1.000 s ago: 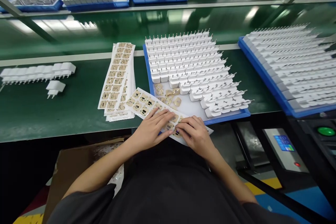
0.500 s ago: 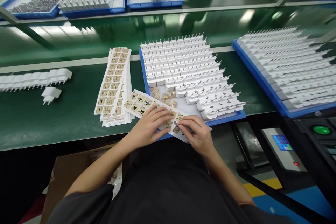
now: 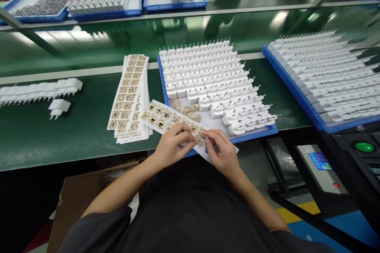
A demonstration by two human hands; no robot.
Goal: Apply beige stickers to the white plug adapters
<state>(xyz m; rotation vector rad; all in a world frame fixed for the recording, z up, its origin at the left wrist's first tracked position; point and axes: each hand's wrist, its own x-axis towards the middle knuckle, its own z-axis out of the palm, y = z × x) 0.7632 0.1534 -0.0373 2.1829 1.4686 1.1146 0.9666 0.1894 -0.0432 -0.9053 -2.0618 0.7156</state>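
A white sheet of tan die-cut stickers [image 3: 160, 113] lies slanted across the front of a blue tray [image 3: 252, 134]. My left hand [image 3: 175, 145] is over the sheet's middle, thumb and fingertips closed in a pinch at a tan sticker [image 3: 199, 141]. My right hand [image 3: 223, 153] faces it from the right, thumb and forefinger pinched at the sticker's upper right side. The fingers partly cover the sticker, so how far it is off the sheet cannot be made out. Behind are rows of white plug adapters [image 3: 204, 71], pins up, and loose tan pieces [image 3: 187, 109] in the tray.
Left of the tray lies a stack of sticker sheets [image 3: 127, 95]. Farther left are a row of white adapters [image 3: 41, 90] and a single adapter [image 3: 59, 107]. Another full blue tray [image 3: 292, 83] stands right. Across the green line are more trays [image 3: 175, 6] and co-workers' arms.
My left hand, flat over the sheet before, has drawn its fingers into a pinch near the right hand. The right hand stays nearly in place. A white piece has appeared on the far bench.
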